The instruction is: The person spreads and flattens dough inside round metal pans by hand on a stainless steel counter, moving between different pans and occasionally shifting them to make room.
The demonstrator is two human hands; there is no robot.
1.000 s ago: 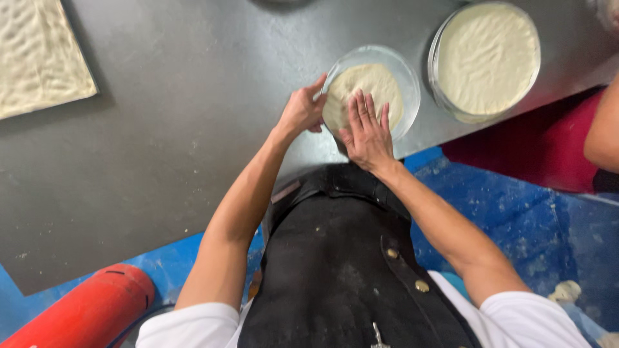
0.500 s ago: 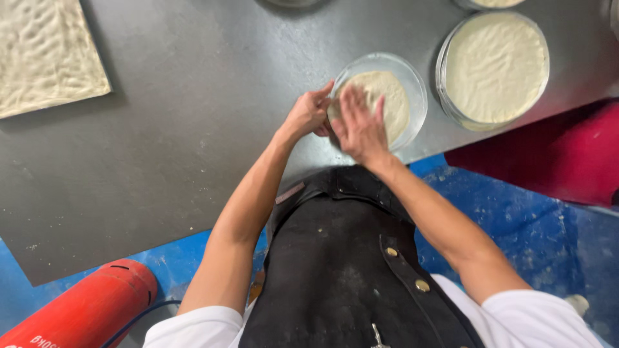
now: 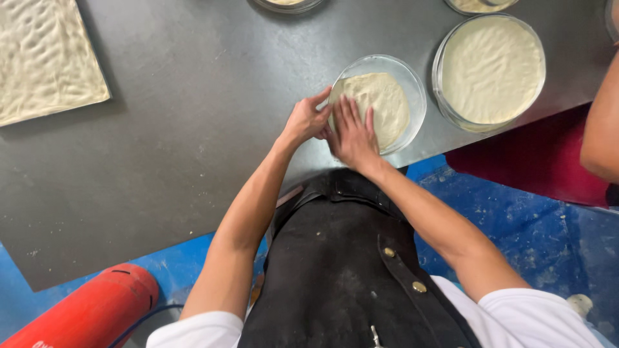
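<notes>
Pressing flat on the dough round [image 3: 380, 106], the right hand [image 3: 353, 132] is lying palm down with fingers spread, gripping nothing. The dough is sitting inside a clear glass dish [image 3: 412, 84] near the front edge of the dark grey table [image 3: 193, 129]. The left hand [image 3: 306, 119] is curling around the dish's left rim, thumb and forefinger touching it; whether it is truly clamping the rim cannot be told, since the right hand is covering part of the contact.

Both forearms are converging from the lower frame over a black apron [image 3: 342, 277]. The lower left part of the dough is hiding under the right hand.

A second, larger dish of dough [image 3: 493, 67] is standing just beside the first, to the right, apart from it. Two more dishes at the top edge are cut off. A dimpled dough sheet [image 3: 45, 58] at upper left is cut off by the frame. Another person's arm [image 3: 603, 122] is entering at the right edge, mostly out of view. A red cylinder [image 3: 90, 312] is lying on the blue floor [image 3: 516, 219], partly cropped. Open table surface is extending left of the hands.
</notes>
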